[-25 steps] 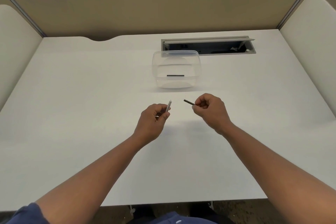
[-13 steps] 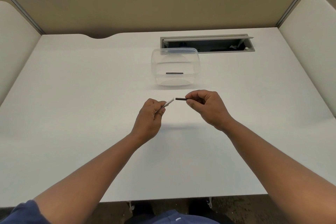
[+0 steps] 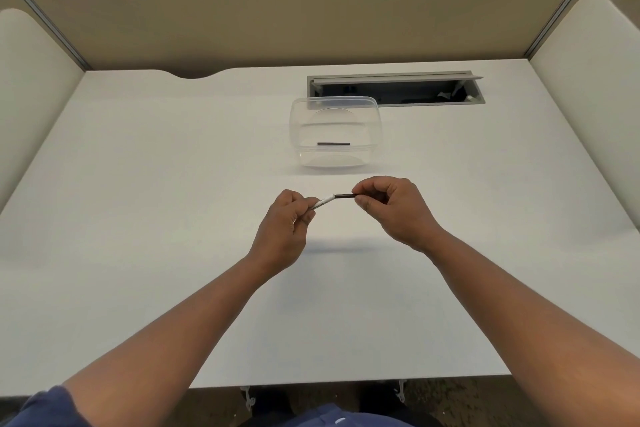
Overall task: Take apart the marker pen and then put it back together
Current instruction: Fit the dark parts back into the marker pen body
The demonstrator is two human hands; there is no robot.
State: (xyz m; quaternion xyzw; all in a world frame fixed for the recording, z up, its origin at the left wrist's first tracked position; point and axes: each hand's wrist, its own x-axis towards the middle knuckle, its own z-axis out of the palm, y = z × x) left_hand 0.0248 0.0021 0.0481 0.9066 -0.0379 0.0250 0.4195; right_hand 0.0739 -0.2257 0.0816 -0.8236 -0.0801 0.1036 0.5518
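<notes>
Two hands bring a marker's halves together above a white desk (image 3: 138, 184).

Left hand (image 3: 287, 229) pinches the white barrel (image 3: 323, 202), tilted up toward the right; right hand (image 3: 391, 208) grips the black rod (image 3: 344, 196), level, its tip meeting the barrel's open end. Holding each piece near the joint likely steadies the line-up for sliding in. Reassembly looks under way, not finished: another black piece (image 3: 333, 144) lies in the clear tub (image 3: 377, 128) just beyond, apparently parked there so it cannot roll off.
</notes>
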